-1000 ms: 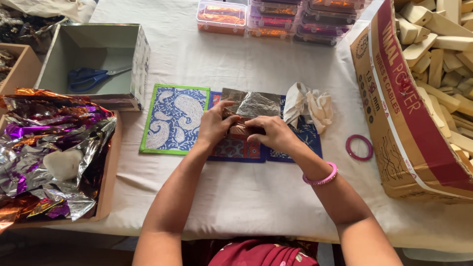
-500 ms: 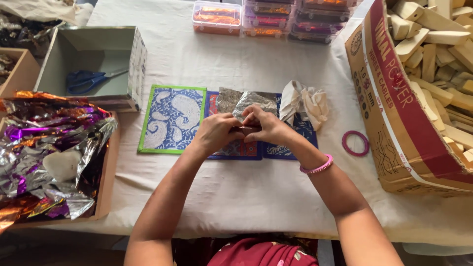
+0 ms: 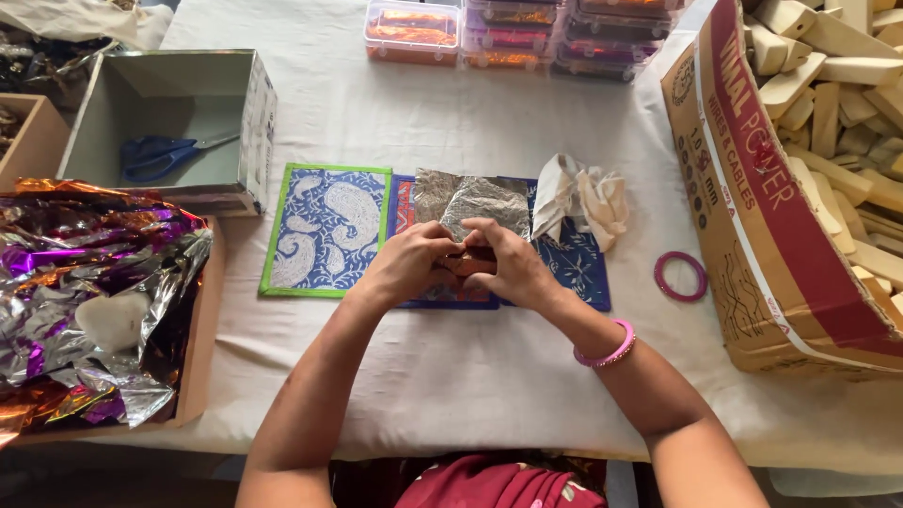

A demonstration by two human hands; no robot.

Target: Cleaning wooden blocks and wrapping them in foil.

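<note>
- Bench (image 3: 451,376) covered in white cloth; bare cloth lay open in front of the hands toward the near edge, and between the mats and the stacked boxes at the far edge.
- Left side was crowded: shallow brown tray of crumpled purple, silver and orange foil sheets (image 3: 89,282) at the left edge, grey open-topped box (image 3: 165,118) behind it with blue-handled scissors (image 3: 165,153) inside.
- Right side was hemmed by a large tilted cardboard carton (image 3: 752,188) full of pale wooden blocks (image 3: 847,85); a pink ring bangle (image 3: 680,277) lay on the cloth just beside the carton, apart from the hands.
- Clear plastic boxes with orange and purple contents (image 3: 513,38) were stacked at the far edge, well apart from the hands.
- Blue paisley mat with green border (image 3: 324,230) lay flat left of centre; dark blue patterned mat (image 3: 574,268) sat beside it under the hands.
- Crumpled cream cloth wad (image 3: 578,198) rested on the dark mat, near the right hand.
- Small reddish-brown block (image 3: 467,261) sat between both hands over the dark mat, mostly hidden by fingers; a creased silver foil sheet (image 3: 475,198) stood up just behind it, touching the fingertips.
- Left hand (image 3: 409,263) was curled, fingers pinched on the block's left side.
- Right hand (image 3: 513,268) was curled, fingers closed on the block's right side; a pink bangle on the wrist (image 3: 609,350).
- Both forearms reached in from the near edge, converging at the centre.
</note>
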